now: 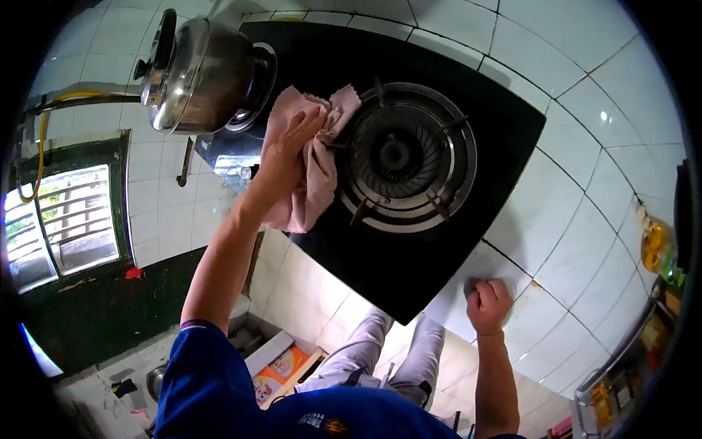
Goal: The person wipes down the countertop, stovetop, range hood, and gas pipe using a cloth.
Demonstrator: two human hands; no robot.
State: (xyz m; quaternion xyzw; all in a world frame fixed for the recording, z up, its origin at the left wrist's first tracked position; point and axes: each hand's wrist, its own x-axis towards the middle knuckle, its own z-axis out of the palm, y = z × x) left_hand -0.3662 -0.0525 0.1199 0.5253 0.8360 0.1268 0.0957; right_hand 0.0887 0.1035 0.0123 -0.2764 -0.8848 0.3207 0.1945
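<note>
Pink cloth (pixel 319 184) with crumpled folds lies under the left hand (pixel 284 159).

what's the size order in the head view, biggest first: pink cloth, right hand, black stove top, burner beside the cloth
1. Black stove top
2. Burner beside the cloth
3. Pink cloth, partly covered by the left hand
4. Right hand

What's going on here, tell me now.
A person's left hand lies on a pink cloth over the black stovetop, just left of a burner. The right hand is closed, off the stovetop, in front of white tiles; whether it holds anything is unclear. A metal pot sits farther left, at the other burner.
</note>
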